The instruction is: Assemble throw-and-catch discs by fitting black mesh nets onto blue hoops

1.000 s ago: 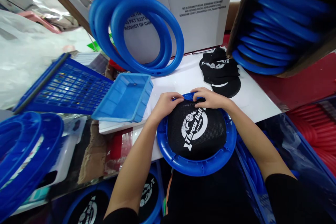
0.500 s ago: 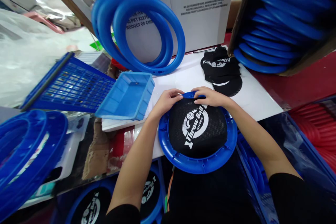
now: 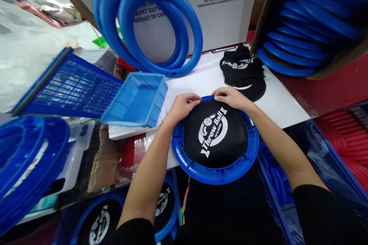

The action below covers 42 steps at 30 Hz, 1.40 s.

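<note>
A blue plastic ring (image 3: 221,176) lies at the near edge of the white table, against my body. Black mesh fabric (image 3: 230,138) printed "Throw Ball" spans its middle. My left hand (image 3: 185,106) pinches the ring's far rim from the left, thumb and forefinger together. Close beside it on the right, my right hand (image 3: 231,97) pinches the same rim with bent fingers. What lies exactly under the fingertips is hidden. Beyond my right hand rests a small pile of black mesh pieces (image 3: 243,72) with white print.
Several blue rings (image 3: 198,42) lean on a carton (image 3: 221,26) at the back. A light-blue tray (image 3: 135,99) and blue basket (image 3: 77,84) sit left. Rings fill a box (image 3: 304,51) at upper right; red rings (image 3: 350,138) lie right. Finished-looking mesh discs (image 3: 100,222) sit below.
My right hand's fingers have drawn back from the mesh onto the far rim. My left hand stays at the rim. The view has shifted slightly.
</note>
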{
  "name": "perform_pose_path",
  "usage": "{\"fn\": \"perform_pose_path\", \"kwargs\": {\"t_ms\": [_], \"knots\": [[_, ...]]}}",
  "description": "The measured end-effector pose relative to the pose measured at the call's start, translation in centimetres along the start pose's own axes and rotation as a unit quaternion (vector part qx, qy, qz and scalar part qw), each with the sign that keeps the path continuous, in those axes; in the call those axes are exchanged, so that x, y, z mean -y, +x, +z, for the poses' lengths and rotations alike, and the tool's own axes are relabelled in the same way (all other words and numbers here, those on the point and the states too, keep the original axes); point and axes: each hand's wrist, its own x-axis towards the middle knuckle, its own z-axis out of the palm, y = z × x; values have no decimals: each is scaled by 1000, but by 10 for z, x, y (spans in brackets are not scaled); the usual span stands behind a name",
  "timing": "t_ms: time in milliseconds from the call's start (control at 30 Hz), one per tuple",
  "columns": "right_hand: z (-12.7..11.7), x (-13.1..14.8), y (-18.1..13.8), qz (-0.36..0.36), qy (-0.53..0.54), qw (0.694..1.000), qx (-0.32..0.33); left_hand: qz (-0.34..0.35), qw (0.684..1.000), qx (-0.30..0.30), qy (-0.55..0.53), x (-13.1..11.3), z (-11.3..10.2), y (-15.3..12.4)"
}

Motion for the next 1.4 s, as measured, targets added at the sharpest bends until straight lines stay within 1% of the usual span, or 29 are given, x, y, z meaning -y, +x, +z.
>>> {"fn": "perform_pose_path", "kwargs": {"t_ms": [100,200,367,467,533,600,700,767,833,967,1100,1200,1400], "knots": [[-4,-2,5,-4,-23,999,42,30,999,13,35,-3,1,-2],[-8,-3,12,-3,-52,996,75,36,998,27,53,-5,0,-3],[-10,-6,17,-3,-80,992,101,26,997,44,55,-3,-3,-3],[-14,-5,17,3,-82,990,114,35,996,61,63,-2,-6,-3],[-18,-4,19,4,-80,988,134,48,993,75,78,-4,-8,-4],[-24,-2,24,-1,-81,982,171,63,990,83,100,-6,-9,-5],[-31,1,36,-14,-90,965,245,80,984,78,136,-9,-9,-6],[-33,1,41,-24,-94,956,276,87,981,80,157,-9,-9,-7],[-33,0,40,-30,-91,958,271,92,978,87,168,-9,-9,-7],[-32,-1,27,-57,-79,968,231,98,974,100,177,-6,-8,-8],[-36,2,20,-76,-75,961,255,103,972,108,183,-8,-5,-9],[-36,3,20,-74,-91,960,253,90,973,100,187,-11,-3,-10],[-30,7,16,-77,-142,963,216,78,969,67,223,-17,7,-13]]}}
